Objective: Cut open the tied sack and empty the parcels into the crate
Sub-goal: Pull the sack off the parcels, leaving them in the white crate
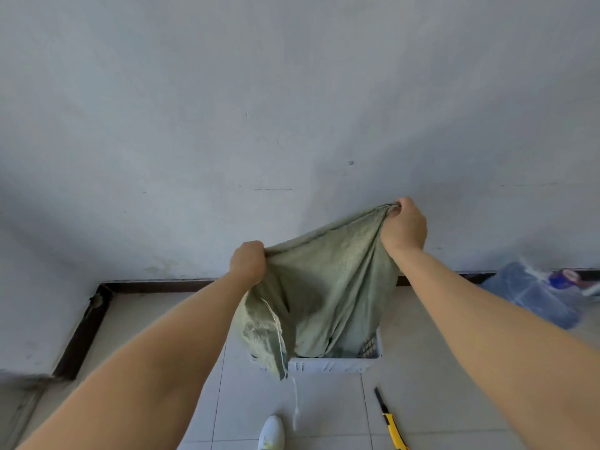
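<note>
Fingers (255, 246) on your left hand (247, 262) are balled tight around one corner of the green sack (324, 280), and your right hand (404, 227) grips the other corner, a bit higher. The sack's lower end hangs into the white crate (331, 365), with one flap draped over the near rim. A yellow utility knife (391, 420) lies near the crate.

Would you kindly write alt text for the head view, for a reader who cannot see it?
The left hand and right hand hold a limp green sack up by its corners, its lower end in a white crate. A yellow utility knife lies on the tiled floor nearby.
</note>
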Motion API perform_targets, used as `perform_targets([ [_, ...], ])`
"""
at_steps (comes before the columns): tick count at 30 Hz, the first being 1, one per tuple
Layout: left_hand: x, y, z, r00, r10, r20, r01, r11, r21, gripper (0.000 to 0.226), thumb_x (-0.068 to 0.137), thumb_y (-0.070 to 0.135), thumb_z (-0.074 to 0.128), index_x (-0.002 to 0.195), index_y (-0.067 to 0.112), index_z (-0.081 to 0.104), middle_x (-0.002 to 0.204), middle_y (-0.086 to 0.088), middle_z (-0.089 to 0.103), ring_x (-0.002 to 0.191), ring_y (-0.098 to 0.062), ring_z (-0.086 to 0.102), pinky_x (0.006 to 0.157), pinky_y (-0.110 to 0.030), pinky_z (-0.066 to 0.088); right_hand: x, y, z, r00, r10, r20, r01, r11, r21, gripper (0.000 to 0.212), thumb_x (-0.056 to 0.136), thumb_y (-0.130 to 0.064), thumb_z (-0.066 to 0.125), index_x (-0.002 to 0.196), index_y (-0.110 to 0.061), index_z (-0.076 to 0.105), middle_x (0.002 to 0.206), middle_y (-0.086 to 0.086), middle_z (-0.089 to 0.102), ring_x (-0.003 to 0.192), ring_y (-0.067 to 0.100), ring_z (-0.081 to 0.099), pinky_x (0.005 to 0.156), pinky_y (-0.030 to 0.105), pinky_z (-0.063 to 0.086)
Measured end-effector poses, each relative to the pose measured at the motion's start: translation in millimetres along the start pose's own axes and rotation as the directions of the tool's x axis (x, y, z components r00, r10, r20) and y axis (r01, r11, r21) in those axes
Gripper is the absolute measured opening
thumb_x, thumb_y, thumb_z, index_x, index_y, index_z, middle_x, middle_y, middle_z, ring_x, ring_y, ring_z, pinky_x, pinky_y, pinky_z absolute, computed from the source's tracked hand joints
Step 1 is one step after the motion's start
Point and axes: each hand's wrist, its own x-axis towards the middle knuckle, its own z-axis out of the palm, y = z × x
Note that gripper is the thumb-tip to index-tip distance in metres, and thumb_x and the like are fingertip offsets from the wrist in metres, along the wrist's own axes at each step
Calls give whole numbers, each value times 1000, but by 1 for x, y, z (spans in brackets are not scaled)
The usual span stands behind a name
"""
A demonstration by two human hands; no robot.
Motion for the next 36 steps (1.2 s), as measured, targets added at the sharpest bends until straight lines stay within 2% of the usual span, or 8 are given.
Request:
perform_targets([
  [5, 15, -10, -21, 964, -267, -19, 252, 930, -269, 26, 91, 2, 36, 114, 4, 48, 119, -19, 50, 105, -37, 53, 78, -40, 44, 0, -16, -2, 989, 102, -109, -92, 992, 90, 29, 96, -5, 33, 117, -9, 52, 100, 19, 64, 94, 38, 59, 77, 46, 46],
  [8, 21, 2, -34, 946, -323, 24, 295, 827, -480, 27, 93, 2, 36, 117, -2, 49, 117, -22, 57, 105, -37, 56, 76, -37, 43, 2, -29, -1, 999, 51, -16, -49, 993, 108, 29, 97, -4, 32, 116, -7, 54, 105, 18, 63, 96, 35, 58, 77, 40, 44],
  [11, 24, 31, -57, 956, -290, 43, 251, 734, -631, 26, 94, -1, 35, 112, -6, 52, 99, -20, 60, 85, -30, 60, 65, -32, 43, 2, -44, -6, 993, -59, 107, 48, 994, 98, 31, 98, -5, 34, 119, -4, 57, 119, 17, 60, 108, 34, 54, 84, 35, 41],
  [16, 23, 70, -102, 998, -62, 5, 36, 506, -862, 22, 85, 1, 55, 104, 7, 46, 99, -10, 54, 82, -19, 54, 73, -32, 48, 9, -76, -30, 991, -74, -115, 100, 965, 243, 27, 101, -9, 34, 113, -3, 56, 95, 5, 55, 87, 23, 51, 68, 26, 31],
  [21, 8, 70, -99, 999, -40, 36, 54, 680, -731, 21, 85, -6, 40, 87, 3, 59, 86, -12, 57, 78, -23, 51, 62, -29, 44, 8, -72, -33, 989, -103, 110, 91, 990, 107, 28, 96, -2, 36, 112, -2, 60, 113, 13, 60, 99, 29, 55, 75, 27, 36],
  [26, -2, 100, -140, 982, -54, -183, -147, 394, -907, 35, 79, -12, 29, 86, 10, 57, 78, -7, 57, 72, -21, 52, 61, -30, 47, 4, -93, -46, 979, -201, -42, 201, 895, 398, 24, 96, -6, 39, 107, -9, 60, 98, 3, 58, 89, 18, 54, 78, 29, 42],
  [32, -19, 91, -135, 982, -172, 77, 146, 435, -889, 24, 91, 4, 24, 90, 13, 47, 87, -11, 52, 72, -29, 55, 59, -37, 54, 3, -85, -49, 965, -114, 238, 66, 977, 201, 21, 95, -3, 36, 87, -9, 55, 86, 11, 53, 75, 22, 48, 57, 28, 35],
  [36, -30, 103, -168, 986, -140, -93, -58, 235, -970, 24, 90, -6, 28, 96, 8, 47, 88, -8, 54, 76, -24, 58, 70, -39, 59, 3, -128, -83, 976, -199, 89, 141, 888, 438, 25, 94, -2, 37, 101, -6, 60, 92, 6, 57, 81, 19, 52, 68, 29, 44],
])
